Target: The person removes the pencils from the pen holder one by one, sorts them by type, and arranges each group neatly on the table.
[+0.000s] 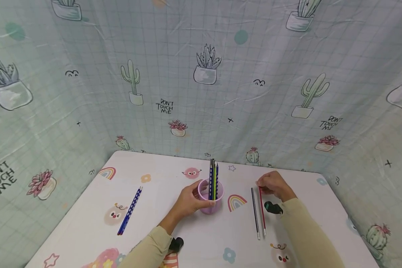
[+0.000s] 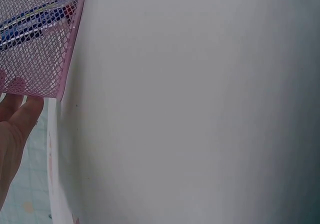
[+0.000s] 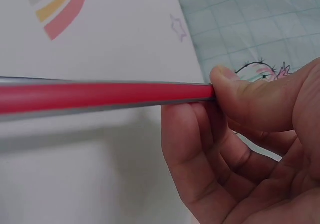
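Note:
My left hand [image 1: 190, 201] grips the side of a pink mesh pencil cup [image 1: 207, 211], with the thumb across its near side. Several pencils [image 1: 213, 182], dark blue, black and lime green, stand in the cup. In the left wrist view, fingers [image 2: 27, 114] touch the cup's mesh wall [image 2: 30, 69], and pencils show through it. Over at the right, my right hand [image 1: 274, 185] pinches the far end of a red pencil [image 1: 262, 212] between thumb and fingers. The right wrist view shows the red pencil [image 3: 110, 96] with grey edges. A dark pencil [image 1: 255, 214] lies just left of it.
Dark blue patterned pencils [image 1: 130, 211] lie side by side on the left of the white printed table [image 1: 194, 242]. A fabric backdrop [image 1: 174, 82] with cactus drawings rises behind the table and along both sides. Black wrist devices [image 1: 176, 244] sit at both sleeves.

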The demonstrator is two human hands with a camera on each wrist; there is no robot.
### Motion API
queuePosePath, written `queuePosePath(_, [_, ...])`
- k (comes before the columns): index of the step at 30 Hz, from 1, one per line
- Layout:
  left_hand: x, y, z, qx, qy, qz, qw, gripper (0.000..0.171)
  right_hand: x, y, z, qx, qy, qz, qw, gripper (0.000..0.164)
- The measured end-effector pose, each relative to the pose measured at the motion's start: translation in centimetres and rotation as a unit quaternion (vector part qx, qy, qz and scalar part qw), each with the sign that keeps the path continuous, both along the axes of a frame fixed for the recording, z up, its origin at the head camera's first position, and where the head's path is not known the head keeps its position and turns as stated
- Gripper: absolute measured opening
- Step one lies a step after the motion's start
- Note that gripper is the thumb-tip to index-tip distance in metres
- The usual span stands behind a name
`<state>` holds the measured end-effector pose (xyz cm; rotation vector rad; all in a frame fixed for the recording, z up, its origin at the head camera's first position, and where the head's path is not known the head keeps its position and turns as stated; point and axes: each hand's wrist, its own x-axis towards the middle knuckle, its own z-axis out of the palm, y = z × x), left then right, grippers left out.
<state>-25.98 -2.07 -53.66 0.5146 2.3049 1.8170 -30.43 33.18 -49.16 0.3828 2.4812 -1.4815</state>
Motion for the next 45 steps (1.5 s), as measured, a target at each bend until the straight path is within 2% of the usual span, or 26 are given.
queuePosePath(15, [0.0,0.0,0.0,-0.011,0.001,0.001,0.9999,0.076,0.0,0.0,-2.0,0.007,-0.021,-0.017,1.000,0.020])
queuePosePath(21, [0.0,0.2,-0.1,-0.011,-0.005,-0.002,0.9999,0.077,-0.1,0.0,-2.5,0.000,-0.013,-0.013,1.000,0.020])
queuePosePath(45, [-0.2,0.0,0.2,-0.001,-0.001,-0.004,1.0000,0.076,0.2,-0.7,-2.7,-0.014,-0.021,-0.019,0.999,0.017])
